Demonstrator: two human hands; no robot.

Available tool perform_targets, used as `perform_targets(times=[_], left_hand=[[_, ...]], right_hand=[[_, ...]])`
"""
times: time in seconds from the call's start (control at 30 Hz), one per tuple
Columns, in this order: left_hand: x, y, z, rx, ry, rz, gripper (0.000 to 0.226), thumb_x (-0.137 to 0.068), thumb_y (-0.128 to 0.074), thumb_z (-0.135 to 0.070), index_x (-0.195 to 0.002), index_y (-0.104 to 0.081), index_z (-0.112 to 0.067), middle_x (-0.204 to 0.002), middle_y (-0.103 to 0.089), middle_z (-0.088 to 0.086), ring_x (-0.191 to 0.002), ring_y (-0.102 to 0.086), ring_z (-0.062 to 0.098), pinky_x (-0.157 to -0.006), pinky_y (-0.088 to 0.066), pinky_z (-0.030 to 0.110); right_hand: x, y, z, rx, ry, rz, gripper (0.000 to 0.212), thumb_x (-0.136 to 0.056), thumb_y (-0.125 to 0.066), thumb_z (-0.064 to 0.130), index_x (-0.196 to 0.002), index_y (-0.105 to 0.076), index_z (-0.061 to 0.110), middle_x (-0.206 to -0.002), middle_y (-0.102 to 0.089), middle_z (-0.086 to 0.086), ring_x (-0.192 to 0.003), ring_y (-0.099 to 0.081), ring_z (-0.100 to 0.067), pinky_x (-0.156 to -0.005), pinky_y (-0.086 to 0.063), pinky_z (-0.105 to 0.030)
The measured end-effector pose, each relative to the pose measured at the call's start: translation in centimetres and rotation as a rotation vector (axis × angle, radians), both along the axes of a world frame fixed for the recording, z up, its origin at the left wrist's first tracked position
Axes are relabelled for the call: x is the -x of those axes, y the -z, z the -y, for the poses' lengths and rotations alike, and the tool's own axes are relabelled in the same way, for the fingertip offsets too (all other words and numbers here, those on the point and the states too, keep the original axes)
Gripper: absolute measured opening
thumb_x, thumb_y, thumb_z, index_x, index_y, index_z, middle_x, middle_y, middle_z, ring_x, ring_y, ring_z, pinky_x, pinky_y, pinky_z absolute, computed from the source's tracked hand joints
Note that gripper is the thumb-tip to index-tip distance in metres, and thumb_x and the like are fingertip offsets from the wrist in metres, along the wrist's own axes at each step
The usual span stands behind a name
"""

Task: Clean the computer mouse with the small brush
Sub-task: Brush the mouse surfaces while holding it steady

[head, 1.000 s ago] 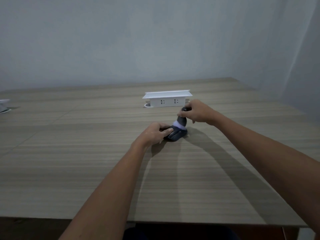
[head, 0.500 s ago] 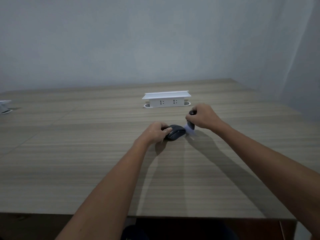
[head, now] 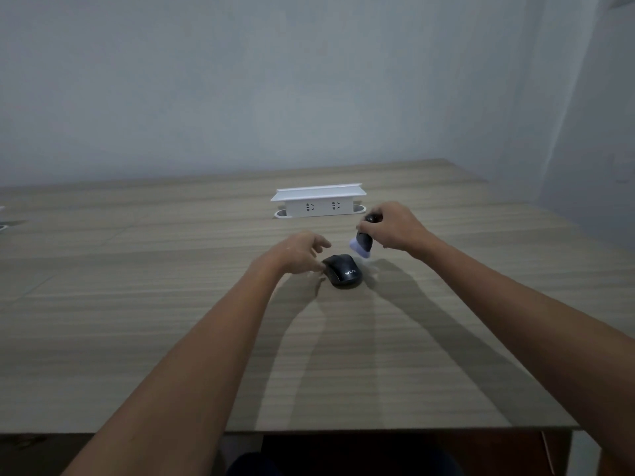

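A black computer mouse point(head: 343, 275) with a pale logo lies flat on the wooden table point(head: 171, 304), near its middle. My left hand point(head: 298, 251) hovers just left of the mouse with its fingers spread, holding nothing; a fingertip is close to the mouse's left side. My right hand point(head: 391, 229) grips a small dark brush point(head: 363, 241) with pale bristles pointing down and left. The brush hangs in the air just above and to the right of the mouse, apart from it.
A white socket box point(head: 319, 201) with a raised lid stands on the table behind the hands. A pale object shows at the far left edge point(head: 2, 225). The table's near edge point(head: 309, 431) runs across the bottom. Walls close the back and right.
My left hand has let go of the mouse and opened beside it. My right hand has lifted the brush off the table, up and away from the mouse.
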State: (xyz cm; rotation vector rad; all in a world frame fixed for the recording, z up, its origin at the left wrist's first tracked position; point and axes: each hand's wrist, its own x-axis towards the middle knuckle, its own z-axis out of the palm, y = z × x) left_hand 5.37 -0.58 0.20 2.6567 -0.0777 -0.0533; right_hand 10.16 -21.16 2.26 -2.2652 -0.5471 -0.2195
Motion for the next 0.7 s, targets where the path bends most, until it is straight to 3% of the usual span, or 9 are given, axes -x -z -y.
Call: perform_targets(times=[0.1, 0.23, 0.33, 0.43, 0.5, 0.57, 0.7], left_hand=[[-0.8, -0.1, -0.1, -0.100, 0.104, -0.057, 0.072, -0.078, -0.079, -0.018, -0.143, -0.049, -0.024, -0.145, -0.044, 0.002, -0.132, -0.046, 0.021, -0.110, -0.042, 0.041], [-1.2, 0.2, 0.0, -0.119, 0.163, -0.119, 0.076, -0.076, -0.082, -0.022, -0.144, -0.048, -0.028, -0.148, -0.049, -0.002, -0.137, -0.045, 0.018, -0.114, -0.037, 0.045], [-0.9, 0.3, -0.1, -0.065, 0.197, -0.113, 0.073, -0.077, -0.082, -0.018, -0.142, -0.051, -0.024, -0.144, -0.053, -0.002, -0.132, -0.050, 0.017, -0.113, -0.039, 0.041], [-0.6, 0.2, -0.1, -0.068, 0.193, -0.076, 0.070, -0.075, -0.084, -0.019, -0.139, -0.055, -0.021, -0.139, -0.055, -0.001, -0.127, -0.054, 0.017, -0.107, -0.044, 0.035], [-0.5, 0.1, -0.1, -0.079, 0.186, -0.048, 0.065, -0.074, -0.085, -0.020, -0.134, -0.059, -0.018, -0.134, -0.058, 0.000, -0.121, -0.057, 0.018, -0.097, -0.046, 0.030], [-0.5, -0.1, 0.1, -0.121, 0.185, -0.019, 0.062, -0.073, -0.086, -0.022, -0.130, -0.063, -0.014, -0.127, -0.061, 0.001, -0.117, -0.060, 0.019, -0.090, -0.044, 0.026], [-0.4, -0.3, 0.4, -0.206, 0.190, 0.017, 0.059, -0.072, -0.086, -0.031, -0.125, -0.065, -0.017, -0.121, -0.060, 0.001, -0.117, -0.056, 0.021, -0.092, -0.043, 0.029]], right_hand=[[0.3, -0.4, 0.4, -0.043, -0.002, 0.001, 0.023, -0.082, -0.062, 0.018, -0.066, -0.074, 0.005, -0.072, -0.073, -0.011, -0.059, -0.052, -0.014, -0.055, -0.044, -0.027], [1.2, -0.3, 0.2, -0.094, -0.103, -0.091, 0.023, -0.082, -0.068, 0.022, -0.077, -0.074, 0.001, -0.064, -0.060, -0.002, -0.049, -0.047, -0.011, -0.047, -0.043, -0.025], [1.4, 0.2, 0.7, 0.008, -0.112, -0.065, 0.021, -0.081, -0.068, 0.018, -0.073, -0.075, 0.001, -0.056, -0.058, 0.000, -0.044, -0.044, -0.007, -0.046, -0.041, -0.021], [1.5, 0.2, 1.4, 0.132, -0.087, 0.025, 0.022, -0.081, -0.066, 0.012, -0.063, -0.076, 0.005, -0.044, -0.054, 0.008, -0.041, -0.046, -0.003, -0.043, -0.035, -0.009], [1.5, 0.0, 1.3, 0.083, -0.086, 0.045, 0.021, -0.082, -0.068, 0.016, -0.064, -0.075, 0.010, -0.049, -0.057, 0.003, -0.047, -0.046, -0.006, -0.045, -0.035, -0.010], [1.7, -0.2, 0.8, -0.011, -0.147, -0.007, 0.019, -0.084, -0.070, 0.024, -0.075, -0.077, 0.009, -0.063, -0.064, -0.012, -0.051, -0.048, -0.010, -0.050, -0.042, -0.022], [2.2, -0.1, 0.4, 0.017, -0.206, -0.097, 0.019, -0.085, -0.071, 0.021, -0.079, -0.075, 0.002, -0.064, -0.061, -0.004, -0.044, -0.047, -0.004, -0.045, -0.042, -0.020]])
